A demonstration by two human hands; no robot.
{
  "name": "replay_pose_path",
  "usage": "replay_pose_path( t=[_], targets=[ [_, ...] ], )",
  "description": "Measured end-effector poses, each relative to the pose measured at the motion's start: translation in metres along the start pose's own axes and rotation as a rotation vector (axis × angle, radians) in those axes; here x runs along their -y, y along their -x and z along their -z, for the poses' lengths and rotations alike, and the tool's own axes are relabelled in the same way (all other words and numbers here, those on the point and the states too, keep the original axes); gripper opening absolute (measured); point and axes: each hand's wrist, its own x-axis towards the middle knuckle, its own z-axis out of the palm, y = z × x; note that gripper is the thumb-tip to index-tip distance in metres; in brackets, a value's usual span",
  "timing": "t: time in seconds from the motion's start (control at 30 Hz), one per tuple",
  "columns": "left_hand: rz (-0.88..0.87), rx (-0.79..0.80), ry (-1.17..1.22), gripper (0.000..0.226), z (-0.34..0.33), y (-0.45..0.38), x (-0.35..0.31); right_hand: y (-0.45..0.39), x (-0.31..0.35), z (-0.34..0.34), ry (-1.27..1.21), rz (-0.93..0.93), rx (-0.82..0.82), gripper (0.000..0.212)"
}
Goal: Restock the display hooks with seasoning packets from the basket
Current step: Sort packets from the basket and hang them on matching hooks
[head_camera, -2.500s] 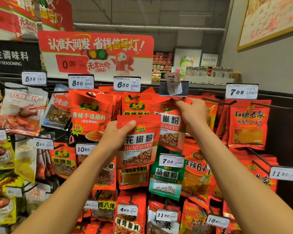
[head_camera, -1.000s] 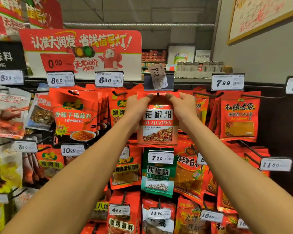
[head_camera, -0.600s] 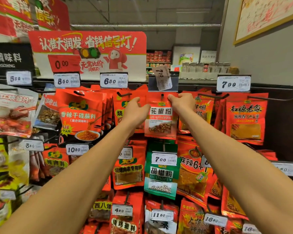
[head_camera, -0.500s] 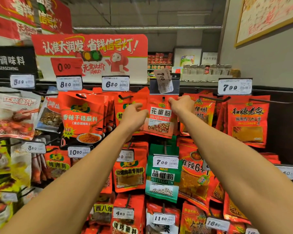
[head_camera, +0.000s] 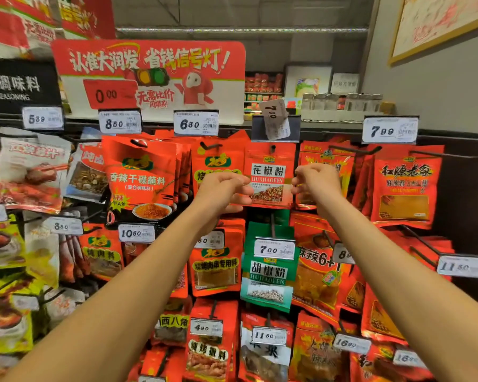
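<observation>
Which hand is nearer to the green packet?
Left. The left hand is up-left of the green packet; the right hand is higher, up-right of it.

The huajiaofen packet (head_camera: 269, 175) is crowded by neighbouring red packets (head_camera: 324, 172); a tilted price tag (head_camera: 275, 119) overhangs its hook (head_camera: 273, 148).
</observation>
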Motion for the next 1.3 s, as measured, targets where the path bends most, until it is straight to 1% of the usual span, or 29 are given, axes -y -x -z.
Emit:
replay_pose_path(
  t=[0.07,0.13,0.23,0.37,0.4,0.47,0.6,0.67,0.77,0.9,0.97,1.03,1.1,1.2,1.27,1.3],
  targets=[
    [0.003,0.041,0.03,0.016,0.002,0.011,0.002,0.035,-0.003,0.018,-0.087,-0.008,0.128,0.011],
    [0.014,0.085,0.064,0.016,0.005,0.025,0.008,0.07,-0.008,0.033,-0.125,0.002,0.186,0.01],
    [0.062,0.127,0.092,0.019,0.012,0.05,0.031,0.121,-0.028,0.053,-0.168,-0.036,0.2,0.013],
    [0.222,0.125,0.147,0.022,0.019,0.088,0.088,0.174,-0.08,0.072,-0.207,-0.179,0.185,0.011],
    [0.274,0.12,0.144,0.022,0.02,0.097,0.105,0.186,-0.098,0.075,-0.193,-0.225,0.169,0.011],
    [0.391,0.106,0.131,0.023,0.018,0.117,0.142,0.211,-0.139,0.079,-0.158,-0.344,0.133,0.02],
    [0.654,0.1,0.133,0.021,0.009,0.166,0.22,0.268,-0.219,0.078,-0.089,-0.629,0.091,0.027],
    [0.786,0.087,0.119,0.018,0.005,0.192,0.259,0.296,-0.257,0.077,-0.035,-0.749,0.078,0.026],
    [0.972,0.074,0.054,0.019,-0.002,0.23,0.318,0.34,-0.307,0.073,0.041,-0.907,0.077,0.022],
    [1.202,0.026,-0.003,0.017,-0.008,0.285,0.395,0.404,-0.377,0.065,0.122,-1.126,0.088,0.022],
    [1.302,0.0,-0.013,0.015,-0.008,0.31,0.436,0.435,-0.419,0.06,0.157,-1.23,0.087,0.016],
    [1.382,-0.026,-0.047,0.011,-0.006,0.334,0.478,0.463,-0.459,0.053,0.193,-1.338,0.114,0.008],
    [1.432,-0.041,-0.07,0.009,-0.005,0.352,0.521,0.488,-0.5,0.046,0.224,-1.418,0.128,0.009],
    [1.475,-0.049,-0.131,0.011,0.0,0.375,0.587,0.52,-0.563,0.032,0.244,-1.473,0.175,0.01],
    [1.488,0.001,-0.178,0.013,0.001,0.391,0.631,0.542,-0.608,0.025,0.271,-1.497,0.205,0.008],
    [1.486,0.034,-0.192,0.017,0.002,0.4,0.655,0.55,-0.629,0.021,0.298,-1.509,0.236,0.009]
  ],
)
